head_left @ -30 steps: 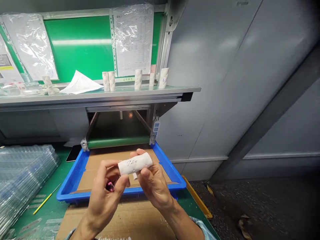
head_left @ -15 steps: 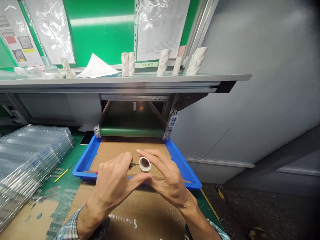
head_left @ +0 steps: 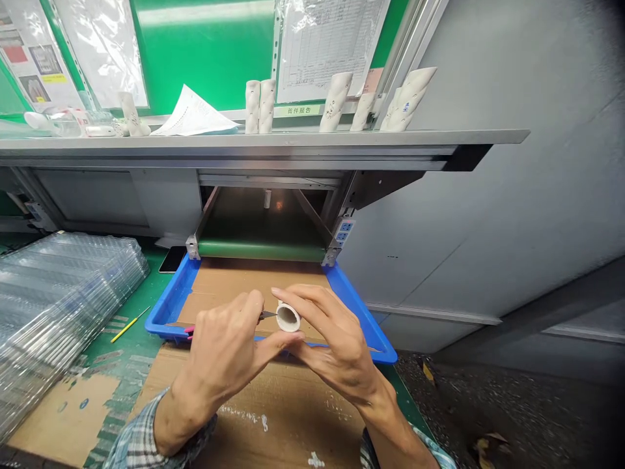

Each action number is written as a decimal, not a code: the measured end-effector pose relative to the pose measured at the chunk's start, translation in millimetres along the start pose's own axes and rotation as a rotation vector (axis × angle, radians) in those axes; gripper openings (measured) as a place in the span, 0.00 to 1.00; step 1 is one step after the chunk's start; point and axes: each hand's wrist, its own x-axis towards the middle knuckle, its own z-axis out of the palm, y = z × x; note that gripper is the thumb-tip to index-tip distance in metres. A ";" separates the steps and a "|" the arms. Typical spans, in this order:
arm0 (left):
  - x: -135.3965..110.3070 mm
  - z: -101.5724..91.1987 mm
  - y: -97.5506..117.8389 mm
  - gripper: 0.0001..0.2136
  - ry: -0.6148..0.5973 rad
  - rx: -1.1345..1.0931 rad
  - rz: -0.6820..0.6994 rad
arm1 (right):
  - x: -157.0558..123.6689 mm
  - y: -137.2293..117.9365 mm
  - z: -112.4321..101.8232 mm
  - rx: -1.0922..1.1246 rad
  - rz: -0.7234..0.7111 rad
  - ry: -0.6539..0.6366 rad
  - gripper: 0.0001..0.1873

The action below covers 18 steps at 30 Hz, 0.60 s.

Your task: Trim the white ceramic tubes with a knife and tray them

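Observation:
My right hand (head_left: 336, 332) holds a short white tube (head_left: 288, 317), its open end facing me, with fingers over the top and the thumb below. My left hand (head_left: 222, 355) is closed around a slim tool (head_left: 267, 314) with a pointed metal tip; most of it is hidden in the fist, and a pink end (head_left: 189, 331) pokes out at the left. The tip meets the tube's left rim, though whether it presses in I cannot tell. My left thumb reaches under the tube and touches it. Both hands are above the near edge of a blue tray (head_left: 361, 319) lined with cardboard.
Behind the tray ends a green conveyor belt (head_left: 261, 249) carrying one white tube (head_left: 267, 198). Clear plastic trays (head_left: 68, 293) are stacked at left, beside a yellow pen-like tool (head_left: 129, 324) and a phone (head_left: 172, 259). Several patterned white tubes (head_left: 336, 102) stand on the shelf (head_left: 293, 138) above.
The view has shifted slightly. The tube's open end has turned a little between my fingers, and the pointed tip stays at its left side. Both hands keep their grip.

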 end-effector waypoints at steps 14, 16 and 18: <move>3.7 1.2 -2.2 0.24 0.071 -0.248 0.088 | -2.4 -0.6 10.7 0.314 0.242 0.106 0.22; 4.8 3.0 -3.0 0.22 0.118 -0.311 0.068 | -2.1 -1.8 16.1 0.557 0.406 0.192 0.25; 5.3 6.6 -2.0 0.20 0.134 -0.364 0.064 | -1.1 -2.5 21.1 0.776 0.519 0.277 0.27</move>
